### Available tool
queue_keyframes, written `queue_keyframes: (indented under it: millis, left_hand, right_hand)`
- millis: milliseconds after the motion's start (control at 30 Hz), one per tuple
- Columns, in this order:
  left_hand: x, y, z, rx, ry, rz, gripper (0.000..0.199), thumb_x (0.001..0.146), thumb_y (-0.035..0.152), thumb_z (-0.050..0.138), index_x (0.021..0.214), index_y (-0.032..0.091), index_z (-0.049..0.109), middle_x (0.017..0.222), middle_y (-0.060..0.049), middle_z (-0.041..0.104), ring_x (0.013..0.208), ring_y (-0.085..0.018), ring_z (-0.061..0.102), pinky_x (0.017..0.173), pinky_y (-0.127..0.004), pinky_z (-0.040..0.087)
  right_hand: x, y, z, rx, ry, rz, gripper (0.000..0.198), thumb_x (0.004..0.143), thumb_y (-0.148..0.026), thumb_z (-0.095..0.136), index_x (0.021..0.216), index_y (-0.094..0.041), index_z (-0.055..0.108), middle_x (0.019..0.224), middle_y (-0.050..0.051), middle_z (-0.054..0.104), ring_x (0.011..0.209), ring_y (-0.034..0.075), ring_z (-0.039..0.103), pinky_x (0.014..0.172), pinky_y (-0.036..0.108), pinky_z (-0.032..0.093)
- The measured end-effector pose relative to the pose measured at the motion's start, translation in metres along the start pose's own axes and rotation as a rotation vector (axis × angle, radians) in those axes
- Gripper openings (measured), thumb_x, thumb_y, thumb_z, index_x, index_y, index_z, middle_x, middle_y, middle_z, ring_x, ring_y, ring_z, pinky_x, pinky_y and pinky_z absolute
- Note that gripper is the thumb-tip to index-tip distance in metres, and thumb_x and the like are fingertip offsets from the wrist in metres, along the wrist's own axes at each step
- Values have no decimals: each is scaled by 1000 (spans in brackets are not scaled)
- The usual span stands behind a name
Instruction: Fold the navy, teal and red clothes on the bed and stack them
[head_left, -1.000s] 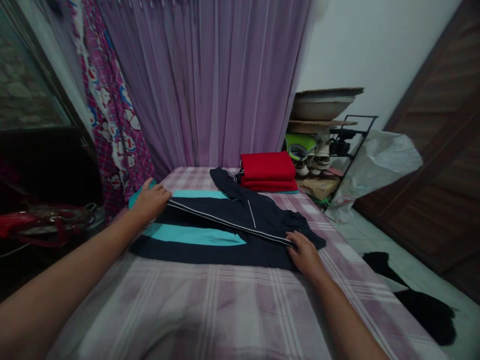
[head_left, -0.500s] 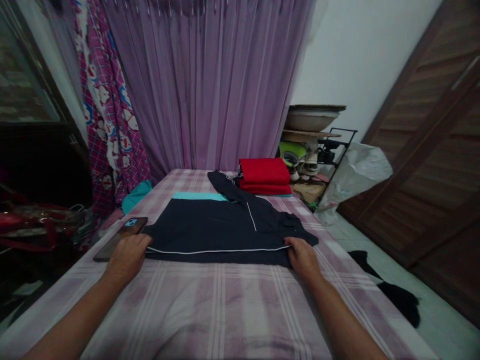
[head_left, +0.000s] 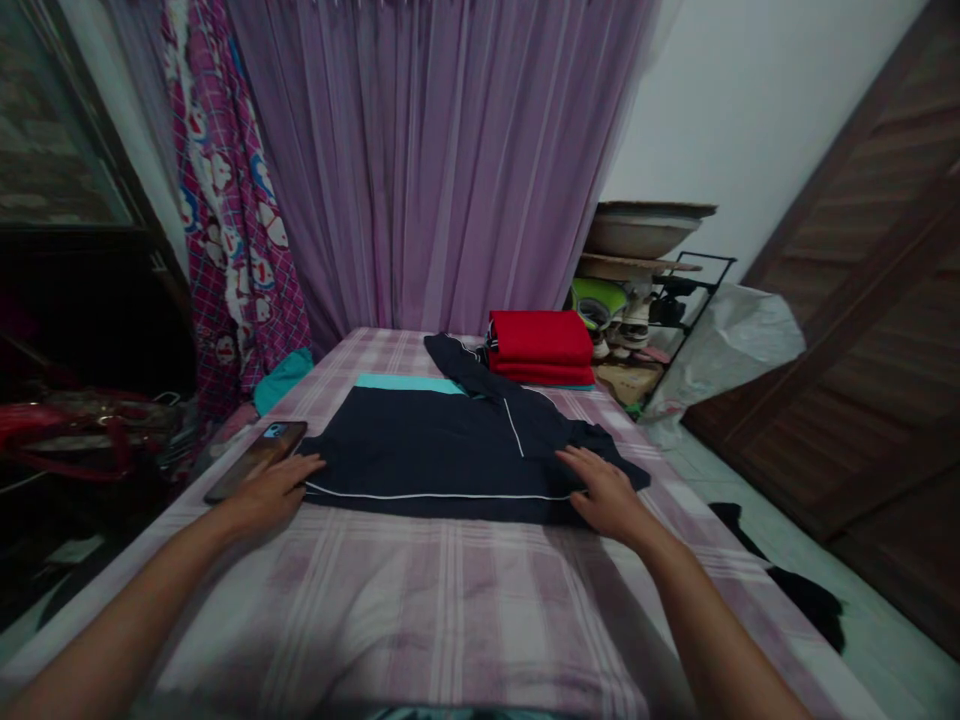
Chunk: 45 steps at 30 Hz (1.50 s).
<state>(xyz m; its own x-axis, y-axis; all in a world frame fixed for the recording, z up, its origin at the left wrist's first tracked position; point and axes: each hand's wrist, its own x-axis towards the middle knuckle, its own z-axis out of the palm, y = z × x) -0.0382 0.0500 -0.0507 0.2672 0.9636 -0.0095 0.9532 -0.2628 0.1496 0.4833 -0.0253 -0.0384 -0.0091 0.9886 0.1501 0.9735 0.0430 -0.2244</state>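
A dark navy shirt (head_left: 420,440) with white piping and a light-blue band lies partly folded on the plaid bedsheet (head_left: 450,620). One sleeve stretches away toward a stack of folded red clothes (head_left: 541,345). At the shirt's near left corner, my left hand (head_left: 271,492) rests with its fingers extended over the cloth. My right hand (head_left: 604,492) lies on the near right part with fingers spread, pressing on the fabric. Neither hand grips anything. Just beyond my left hand is a smartphone (head_left: 259,460), lying camera side up.
Purple curtains (head_left: 450,170) hang behind the bed. A rack with shoes (head_left: 634,325) and a white plastic bag (head_left: 731,345) stand at the back right. Black cloth (head_left: 806,600) lies on the floor at right. A red bag (head_left: 75,430) is at left.
Both hands have let go of the shirt's near edge, and their fingers have opened out flat on the cloth. The whole view has shifted slightly.
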Motion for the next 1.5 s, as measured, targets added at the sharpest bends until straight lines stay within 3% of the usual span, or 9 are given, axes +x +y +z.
queue_keyframes:
  millis: [100,233,367,500,833,967,1133,1333,1500]
  left_hand:
    - [14,29,-6,50,74,-30,56,92,36,28,140,24,54,149,-4,51,140,-25,42,117,-49,27]
    - [43,78,9,163,158,-89,62,93,48,31,144,17,48,153,-12,44,143,-31,36,116,-55,25]
    - [63,100,30,202,45,-144,70,92,55,32,151,19,37,158,-14,34,147,-34,27,115,-62,19]
    - [69,93,36,201,-1,-134,73,92,57,30,154,19,30,161,-13,27,148,-34,24,115,-63,17]
    - [75,84,37,132,9,-97,74,89,61,33,152,21,36,160,-14,31,148,-35,25,115,-64,17]
    - [70,80,36,82,134,-40,67,90,55,35,146,19,46,156,-14,38,144,-34,33,114,-63,23]
    - [36,62,36,-54,390,240,60,92,60,34,117,19,69,125,-13,68,120,-26,61,106,-43,44]
    - [-4,31,39,59,239,383,63,83,70,45,122,27,68,127,-9,69,117,-29,63,101,-45,49]
    - [0,38,27,135,56,311,51,90,35,33,131,27,63,133,-7,65,119,-25,62,101,-42,49]
  right_hand:
    - [25,-67,-2,134,18,-158,52,87,-23,52,139,-23,54,149,10,49,138,24,43,113,46,34]
    - [59,-156,31,184,-29,-330,49,96,-40,47,143,-26,48,154,8,43,142,24,37,116,51,26]
    - [71,-184,69,92,-111,-374,54,99,-52,37,146,-26,45,157,8,37,146,25,29,119,53,18]
    - [59,-150,73,32,-118,-347,62,99,-57,33,149,-22,42,158,11,35,147,25,27,119,48,18]
    - [1,17,34,-153,-101,-204,51,101,-44,32,147,-26,44,155,9,40,144,28,33,115,61,20]
    - [-7,31,37,-114,88,-209,45,99,-39,40,138,-23,56,145,13,53,135,28,46,112,59,28]
    - [-37,47,35,29,359,-337,32,91,-26,50,116,-18,68,121,13,69,115,24,61,102,46,44]
    - [-55,70,31,-100,259,-413,52,78,-6,49,126,-20,64,130,11,65,121,26,57,99,45,48]
    - [-30,63,19,-157,164,-341,43,89,-9,42,120,-20,70,119,11,71,112,24,63,99,41,50]
